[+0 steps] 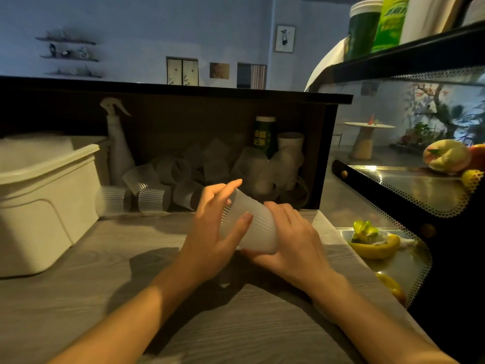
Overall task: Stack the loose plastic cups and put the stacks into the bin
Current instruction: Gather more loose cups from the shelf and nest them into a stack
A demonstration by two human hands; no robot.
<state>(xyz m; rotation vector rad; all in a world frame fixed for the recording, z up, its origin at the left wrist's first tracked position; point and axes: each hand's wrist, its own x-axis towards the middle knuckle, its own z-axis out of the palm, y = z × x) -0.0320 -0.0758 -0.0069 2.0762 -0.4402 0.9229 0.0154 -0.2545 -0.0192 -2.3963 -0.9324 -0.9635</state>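
A ribbed clear plastic cup stack (256, 227) lies tilted between both hands above the wooden counter (105, 285). My left hand (210, 232) holds it from the left, thumb across its side and fingers along its upper end. My right hand (291, 237) curls round its wide lower end from the right. Several loose clear cups (162, 187) lie in a heap at the back of the counter under the dark shelf. The white plastic bin (47, 206) stands at the left, apart from both hands.
A white spray bottle (118, 145) stands behind the bin's corner. A dark green bottle (265, 135) and a white paper cup (290, 143) stand behind the heap. A glass display case (393, 195) with fruit borders the counter on the right.
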